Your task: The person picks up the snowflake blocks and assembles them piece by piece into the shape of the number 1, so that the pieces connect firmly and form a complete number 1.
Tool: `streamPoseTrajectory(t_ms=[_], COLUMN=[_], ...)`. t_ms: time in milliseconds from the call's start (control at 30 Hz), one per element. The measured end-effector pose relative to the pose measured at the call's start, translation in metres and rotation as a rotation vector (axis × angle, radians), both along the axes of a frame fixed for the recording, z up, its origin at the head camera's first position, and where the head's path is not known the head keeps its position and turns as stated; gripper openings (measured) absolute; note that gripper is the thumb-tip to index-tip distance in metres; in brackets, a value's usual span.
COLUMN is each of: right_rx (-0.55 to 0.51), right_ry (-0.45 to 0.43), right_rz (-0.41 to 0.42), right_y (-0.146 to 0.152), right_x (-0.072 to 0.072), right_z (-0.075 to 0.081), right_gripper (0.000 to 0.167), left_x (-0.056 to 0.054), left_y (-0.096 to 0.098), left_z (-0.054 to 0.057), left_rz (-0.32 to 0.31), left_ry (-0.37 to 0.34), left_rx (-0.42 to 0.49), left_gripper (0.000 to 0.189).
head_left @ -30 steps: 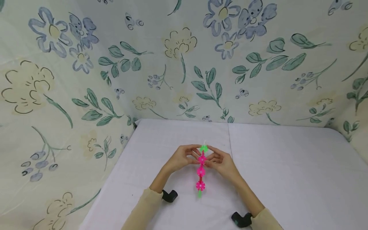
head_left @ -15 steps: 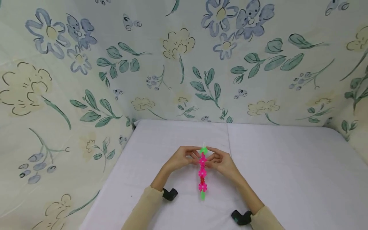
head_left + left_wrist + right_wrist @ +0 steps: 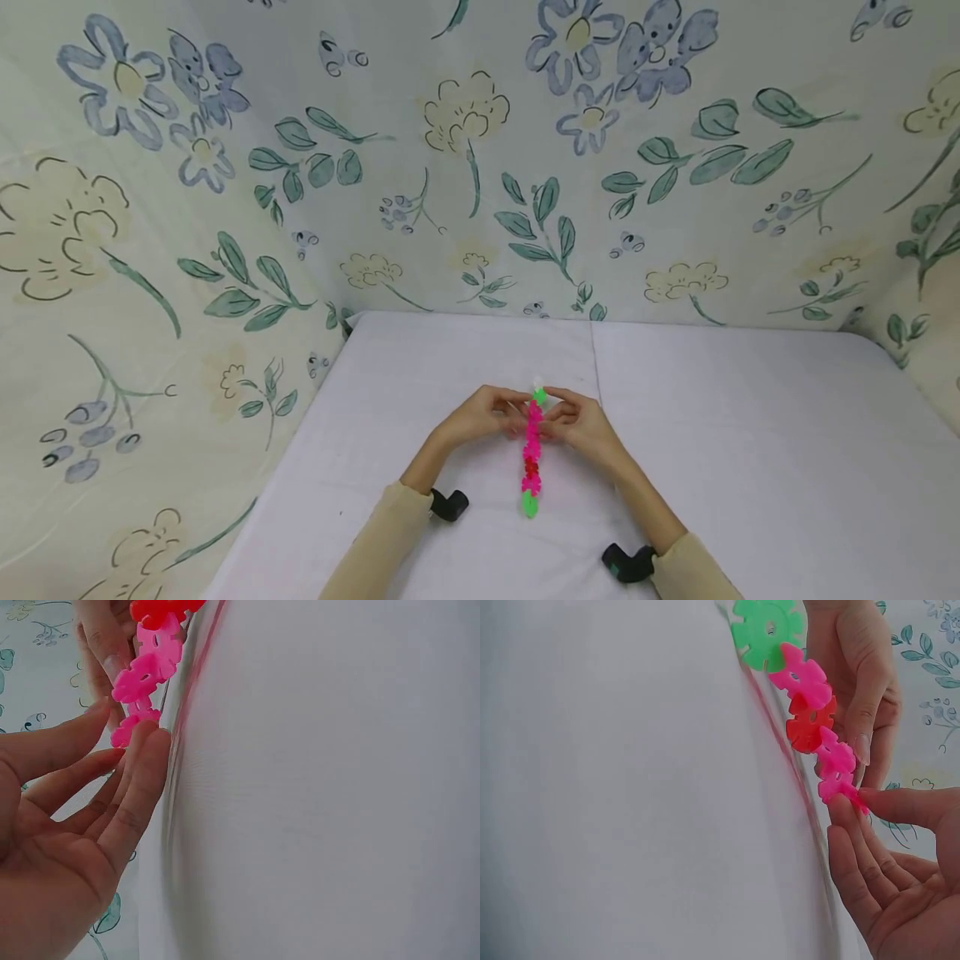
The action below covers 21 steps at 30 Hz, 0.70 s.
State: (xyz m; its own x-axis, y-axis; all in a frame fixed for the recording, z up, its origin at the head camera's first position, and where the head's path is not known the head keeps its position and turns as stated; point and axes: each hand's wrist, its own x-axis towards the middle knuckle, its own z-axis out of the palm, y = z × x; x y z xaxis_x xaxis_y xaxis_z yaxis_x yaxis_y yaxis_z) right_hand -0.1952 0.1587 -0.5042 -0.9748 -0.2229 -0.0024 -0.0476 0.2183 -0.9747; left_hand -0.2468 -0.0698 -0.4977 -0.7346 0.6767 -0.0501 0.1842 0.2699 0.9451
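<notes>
Slotted plastic snowflake discs in pink, red and green are joined into a narrow chain (image 3: 532, 450), which runs toward me between the two hands. A green disc (image 3: 769, 634) ends its near side. At the far end is another green disc (image 3: 539, 397), with a whitish piece (image 3: 537, 382) just beyond it. My left hand (image 3: 483, 414) holds the far part from the left with thumb and fingers. From the right, my right hand (image 3: 585, 429) pinches the same part; in the right wrist view its thumb and fingertips meet at a pink disc (image 3: 836, 786). Fingers partly hide the joints there.
A white cloth covers the table (image 3: 750, 450), with a crease running back from the middle. Floral fabric (image 3: 465, 167) hangs behind and at the sides. Black curved pieces (image 3: 450, 505) sit at both wrists by the beige sleeves (image 3: 378, 542).
The chain has turned about its length, so its pink discs now show more edge-on and the near green disc shows broader. The left hand has shifted slightly right; both hands stay at the far end.
</notes>
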Motion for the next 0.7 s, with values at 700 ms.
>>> streamPoseTrajectory(t_ms=[700], right_rx=[0.071], right_ry=[-0.045], right_rz=[-0.009], right_y=[-0.003], right_x=[-0.006], right_z=[0.004], right_gripper=[0.064], left_x=[0.01], left_y=[0.004], left_z=[0.011], left_rz=[0.018], left_ry=[0.089], left_rx=[-0.197], left_gripper=[0.066])
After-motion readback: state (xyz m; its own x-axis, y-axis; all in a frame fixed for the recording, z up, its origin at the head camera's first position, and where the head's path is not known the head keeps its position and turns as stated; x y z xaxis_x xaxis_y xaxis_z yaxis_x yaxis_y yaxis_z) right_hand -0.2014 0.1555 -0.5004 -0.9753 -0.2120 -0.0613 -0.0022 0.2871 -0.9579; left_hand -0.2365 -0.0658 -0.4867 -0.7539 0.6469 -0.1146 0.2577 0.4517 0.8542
